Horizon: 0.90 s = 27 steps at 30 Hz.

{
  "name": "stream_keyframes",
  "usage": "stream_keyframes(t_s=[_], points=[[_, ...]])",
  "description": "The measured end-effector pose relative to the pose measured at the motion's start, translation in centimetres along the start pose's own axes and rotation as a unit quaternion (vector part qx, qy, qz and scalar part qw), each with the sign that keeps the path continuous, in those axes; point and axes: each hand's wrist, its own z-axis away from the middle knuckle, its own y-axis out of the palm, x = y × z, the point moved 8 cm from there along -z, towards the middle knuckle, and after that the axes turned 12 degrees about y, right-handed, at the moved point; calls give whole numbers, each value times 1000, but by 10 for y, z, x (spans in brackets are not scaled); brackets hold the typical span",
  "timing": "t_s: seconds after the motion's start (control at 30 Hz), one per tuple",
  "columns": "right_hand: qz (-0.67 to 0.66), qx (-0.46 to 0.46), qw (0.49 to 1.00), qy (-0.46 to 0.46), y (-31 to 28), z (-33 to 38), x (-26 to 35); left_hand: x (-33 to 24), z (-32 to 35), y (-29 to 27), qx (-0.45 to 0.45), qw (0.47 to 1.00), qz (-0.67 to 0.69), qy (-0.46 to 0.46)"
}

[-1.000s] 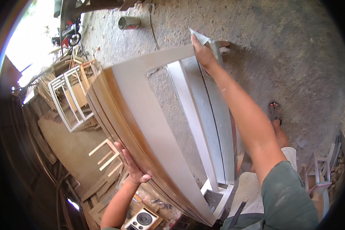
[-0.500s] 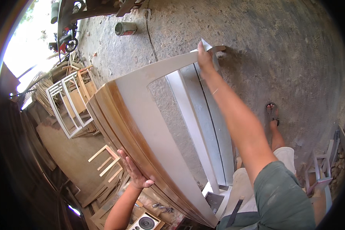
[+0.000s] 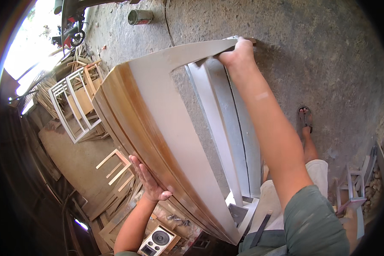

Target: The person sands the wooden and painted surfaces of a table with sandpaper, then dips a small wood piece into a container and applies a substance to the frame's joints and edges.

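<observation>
A large wooden furniture panel [image 3: 175, 98], painted whitish with a brown curved moulded edge [image 3: 136, 111], stands tilted before me. It has a long opening in it. My left hand [image 3: 149, 183] lies against the brown edge, fingers stretched and palm flat, holding nothing. At the far end, my right hand [image 3: 240, 52] is closed around the narrow end rail [image 3: 192, 50]. It presses a thin folded sheet, grey inside and pale outside, which looks like sandpaper [image 3: 207, 61], against the rail's inner edge. The fingertips are mostly hidden.
Pale boards [image 3: 232, 115] stand behind the opening. A metal can [image 3: 140, 17] is on the concrete floor. White frames [image 3: 74, 106], a small wooden frame [image 3: 115, 168] and scrap wood lie left. A speaker [image 3: 158, 240] is near below. My sandalled foot [image 3: 305, 117] is at right.
My right hand has turned from the rail's upper side to its inner edge, taking the sheet along. My left hand stays on the brown edge. The whole view has shifted slightly.
</observation>
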Motion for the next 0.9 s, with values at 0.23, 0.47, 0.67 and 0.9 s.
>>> stream_keyframes(t_s=[0.23, 0.47, 0.67, 0.9], points=[[-40, 33, 999, -5, 15, 44, -17, -3, -22, 0, 1, 999, -45, 16], [-101, 108, 982, 115, 23, 50, -41, -5, -22, 3, 1, 999, -46, 10], [-18, 76, 995, 54, 7, 1, -56, -11, -15, -2, 10, 998, -56, -1], [11, 1, 999, -37, -21, -35, 24, -9, -16, -6, -4, 998, -56, 7]])
